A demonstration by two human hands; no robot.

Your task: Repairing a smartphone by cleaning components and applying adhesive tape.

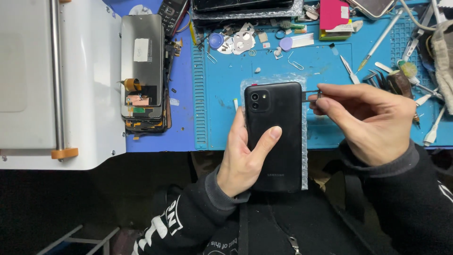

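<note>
Gripping black phone (276,137) back-up in left hand (243,158), right hand (370,125) fingertips pinched on probably a SIM tray (311,96) at phone's edge, over blue mat (325,71), bubble wrap (304,156) beneath

sleeves: black, grey ribbed cuffs | left sleeve (184,217): white lettering (partly hidden) | hands: bare

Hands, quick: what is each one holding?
Left hand: closed on the black phone, back side up.
Right hand: pinching a small tray at the phone's edge.

Black phone (275,137) face down, small card tray (311,96) at its side
</note>
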